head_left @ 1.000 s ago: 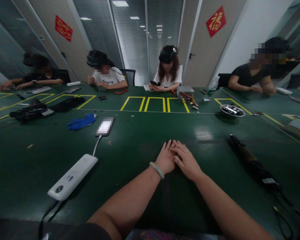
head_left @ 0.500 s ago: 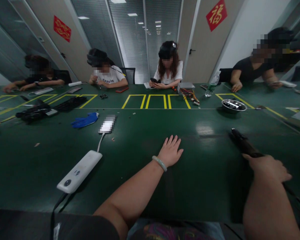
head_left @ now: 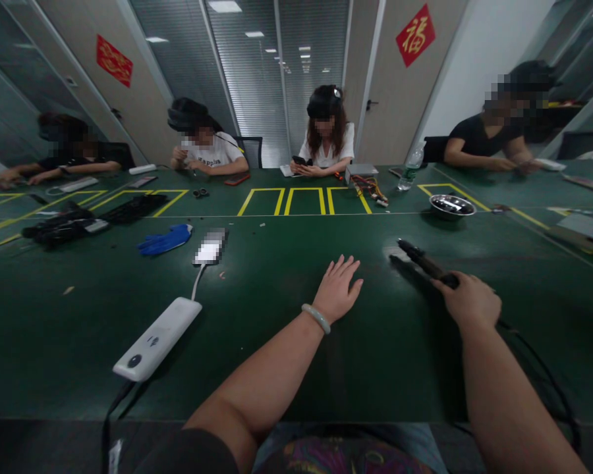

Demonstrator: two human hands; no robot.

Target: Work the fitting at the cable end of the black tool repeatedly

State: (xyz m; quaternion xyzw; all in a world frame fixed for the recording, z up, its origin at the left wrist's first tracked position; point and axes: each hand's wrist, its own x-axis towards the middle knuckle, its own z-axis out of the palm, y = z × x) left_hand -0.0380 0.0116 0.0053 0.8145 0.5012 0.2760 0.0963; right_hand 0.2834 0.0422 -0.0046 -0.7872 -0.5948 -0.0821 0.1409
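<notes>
My left hand (head_left: pixel 338 288) lies flat on the green table (head_left: pixel 277 342) with its fingers spread, a pale bangle on the wrist. My right hand (head_left: pixel 469 303) is closed around a long dark tool (head_left: pixel 425 262) with a black cord trailing back toward me. The tool's tip is lifted slightly above the table, pointing away to the left, and its shadow falls beneath it.
A white power strip (head_left: pixel 158 338) sits at the left with a cable to a phone (head_left: pixel 210 248). A blue glove (head_left: pixel 164 239), black items (head_left: pixel 69 224), a metal bowl (head_left: pixel 452 206) and a water bottle (head_left: pixel 410 166) lie farther off. Several people sit along the far side.
My right hand left my left hand, reached right to the dark tool, took hold of it and brought it left toward the middle. My left hand stayed flat.
</notes>
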